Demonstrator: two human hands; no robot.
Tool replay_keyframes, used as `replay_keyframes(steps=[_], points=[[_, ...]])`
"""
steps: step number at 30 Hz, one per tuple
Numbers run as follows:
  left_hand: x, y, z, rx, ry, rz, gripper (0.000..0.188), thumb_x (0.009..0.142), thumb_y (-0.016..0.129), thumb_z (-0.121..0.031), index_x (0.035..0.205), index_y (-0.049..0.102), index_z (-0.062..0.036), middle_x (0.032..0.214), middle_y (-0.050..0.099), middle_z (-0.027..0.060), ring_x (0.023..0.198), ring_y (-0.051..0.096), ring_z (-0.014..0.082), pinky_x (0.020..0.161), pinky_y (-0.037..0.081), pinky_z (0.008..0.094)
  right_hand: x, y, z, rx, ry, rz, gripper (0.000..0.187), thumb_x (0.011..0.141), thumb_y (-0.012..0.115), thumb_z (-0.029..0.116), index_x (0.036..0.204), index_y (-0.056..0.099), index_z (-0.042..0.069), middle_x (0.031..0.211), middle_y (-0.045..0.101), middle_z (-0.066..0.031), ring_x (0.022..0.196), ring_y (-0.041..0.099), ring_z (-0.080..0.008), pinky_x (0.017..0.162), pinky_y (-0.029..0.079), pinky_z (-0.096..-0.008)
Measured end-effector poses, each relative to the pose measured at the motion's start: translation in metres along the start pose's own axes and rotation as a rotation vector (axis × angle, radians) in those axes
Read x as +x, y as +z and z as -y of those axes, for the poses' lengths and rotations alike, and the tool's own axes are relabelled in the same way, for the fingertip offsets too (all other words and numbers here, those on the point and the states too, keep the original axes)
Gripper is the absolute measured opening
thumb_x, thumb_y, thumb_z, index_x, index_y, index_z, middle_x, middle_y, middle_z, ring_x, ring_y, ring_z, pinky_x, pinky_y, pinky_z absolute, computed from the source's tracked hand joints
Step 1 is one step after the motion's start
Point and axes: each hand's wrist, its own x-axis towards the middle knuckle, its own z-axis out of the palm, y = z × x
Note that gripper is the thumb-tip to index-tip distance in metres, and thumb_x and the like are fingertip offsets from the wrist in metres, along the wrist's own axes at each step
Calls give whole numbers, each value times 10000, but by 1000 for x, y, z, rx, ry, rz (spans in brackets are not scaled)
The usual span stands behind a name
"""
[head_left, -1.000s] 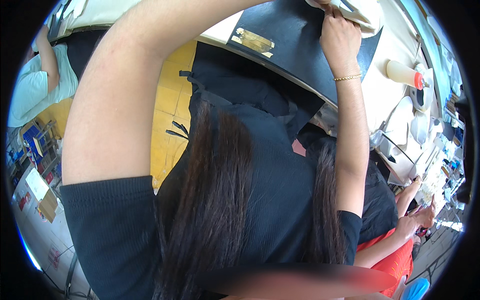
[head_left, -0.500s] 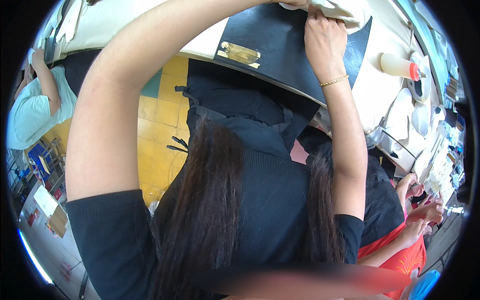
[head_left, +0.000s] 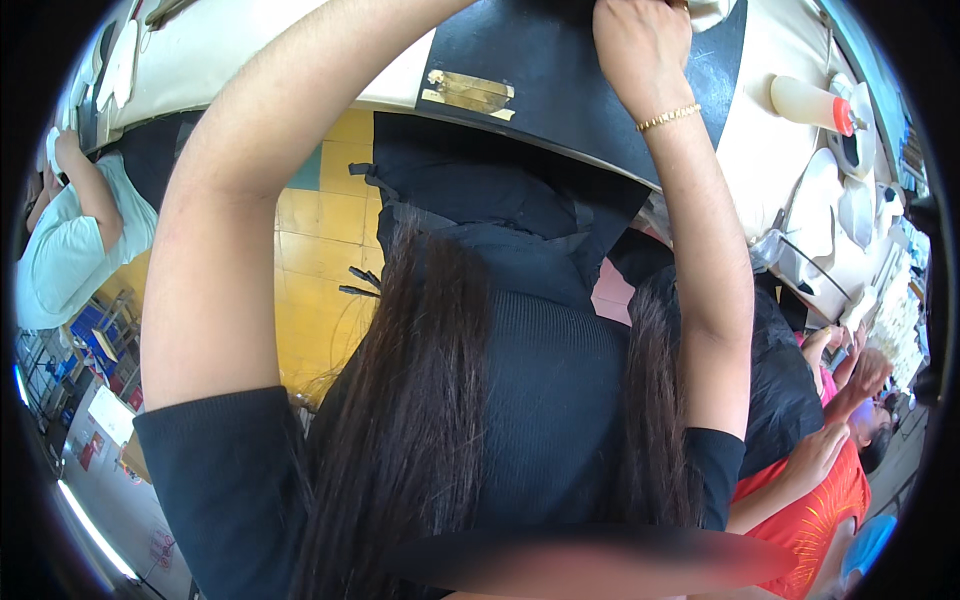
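Observation:
My right hand [head_left: 645, 45] is over the black mat [head_left: 560, 60] at the top edge, a gold chain bracelet round its wrist. Its fingers are mostly cut off by the picture's edge. A piece of white material [head_left: 712, 12] shows just right of the knuckles; whether the fingers grip it is hidden. My left forearm [head_left: 330, 60] reaches up and out of the picture, so the left hand is out of sight. Yellowish tape [head_left: 468, 92] is stuck near the mat's front edge.
To the right of the mat, a squeeze bottle [head_left: 810, 103] with a red cap lies on the pale tabletop [head_left: 755, 160]. Beyond it are white curved pieces [head_left: 815, 195]. A person in red [head_left: 815, 500] sits close at my right; another in pale green [head_left: 85, 250] is at far left.
Both arms have shifted upward in the picture; the left hand's visible part and most of the white material have gone past the top edge. The bottle and table appear slightly shifted with the view.

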Motion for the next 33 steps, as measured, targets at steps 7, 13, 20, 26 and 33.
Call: replay_keyframes(steps=[7,13,20,26,33], points=[[10,6,7,57,-19,80,256,724,620,-222,757,746,-1,801,691,269,775,695,423,726,556,462,21,32,6,79,11,-124,229,858,564,152,811,787,128,908,749,-102,982,694,-213,854,492,-406],[-22,6,-15,-204,66,-235,297,755,650,-243,910,734,-4,811,690,258,757,673,439,723,548,489,-2,23,1,105,-55,-150,353,834,568,57,1176,638,5,1017,691,-125,951,689,-284,847,523,-387],[-35,-7,-41,-308,-102,-263,281,872,666,-224,1096,710,-59,1062,707,209,986,687,361,857,549,441,-22,7,-1,259,-100,-285,389,798,597,41,1182,651,10,1054,691,-99,1008,657,-292,932,482,-416],[-60,-19,-46,-365,-31,-199,216,860,643,-150,1021,709,-21,1026,703,209,968,684,355,840,541,446,-21,19,-2,300,-45,-152,370,816,578,26,1172,678,46,1000,685,-150,938,679,-287,831,528,-399],[-89,-43,-41,-9,96,-306,326,874,559,-158,1127,643,30,1057,662,256,943,638,419,836,497,508,-21,18,1,223,-78,-200,182,835,596,45,984,694,9,888,687,-142,836,696,-279,753,554,-375]])
